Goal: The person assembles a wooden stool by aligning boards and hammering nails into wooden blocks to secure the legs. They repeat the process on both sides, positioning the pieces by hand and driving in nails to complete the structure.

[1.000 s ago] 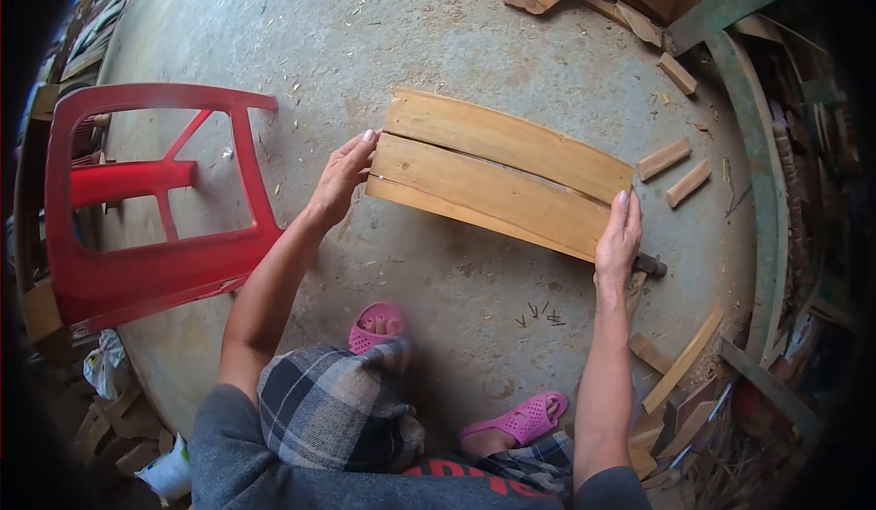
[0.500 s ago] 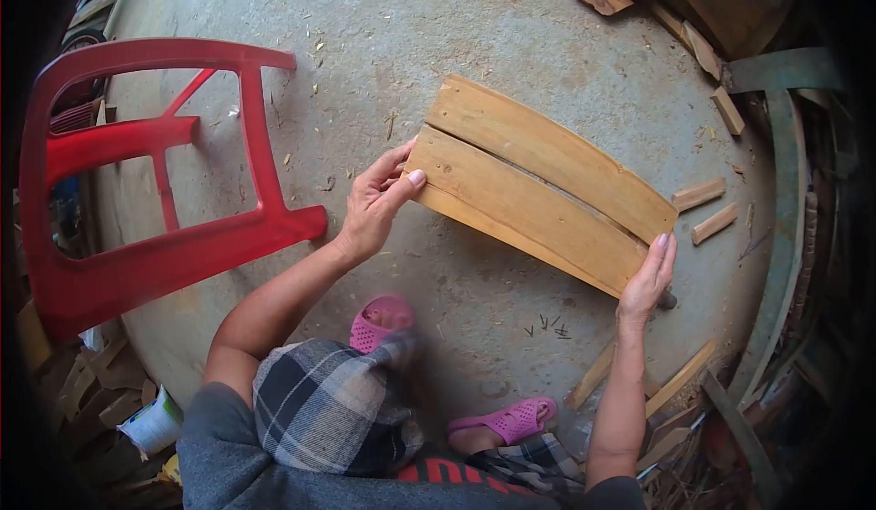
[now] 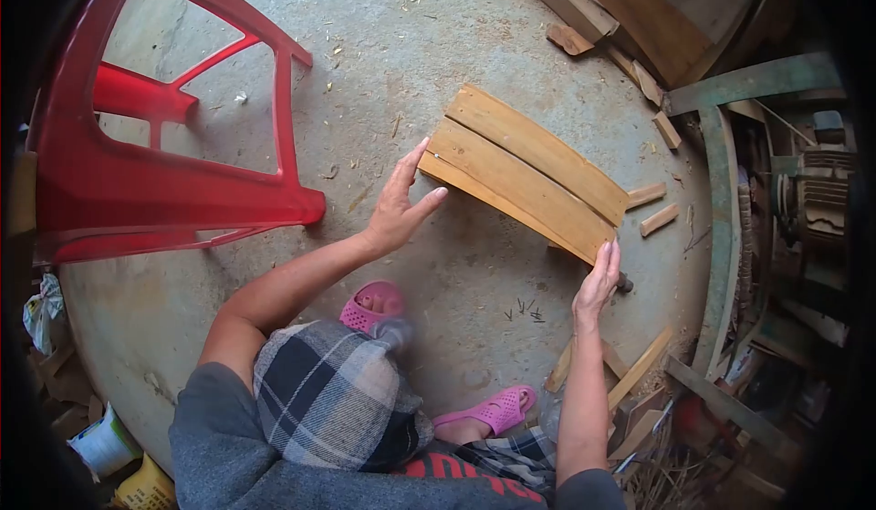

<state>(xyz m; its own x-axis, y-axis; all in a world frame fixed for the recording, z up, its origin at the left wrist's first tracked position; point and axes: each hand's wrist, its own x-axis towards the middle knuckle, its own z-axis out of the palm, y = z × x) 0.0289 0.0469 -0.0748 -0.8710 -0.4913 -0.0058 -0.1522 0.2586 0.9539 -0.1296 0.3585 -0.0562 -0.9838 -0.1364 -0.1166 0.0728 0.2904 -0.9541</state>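
A panel of three joined wooden boards (image 3: 525, 171) lies on the concrete floor, slanting from upper left to lower right. My left hand (image 3: 399, 204) is open, fingers spread, with its fingertips touching the panel's left end. My right hand (image 3: 598, 282) rests flat against the panel's lower right corner, holding nothing. A dark hammer head (image 3: 625, 282) pokes out just right of that hand. Several small nails (image 3: 522, 309) lie scattered on the floor below the panel.
A red plastic chair (image 3: 137, 191) lies on its side at the left. Two short wood blocks (image 3: 652, 207) sit right of the panel. Scrap boards and offcuts (image 3: 639, 373) pile up at lower right; long planks (image 3: 620, 8) lie at the top. Pink sandals (image 3: 497, 410) are on my feet.
My left hand let go of the panel's left end and opened flat. The panel settled onto the floor, and my view shifted so the red chair looms larger at the left.
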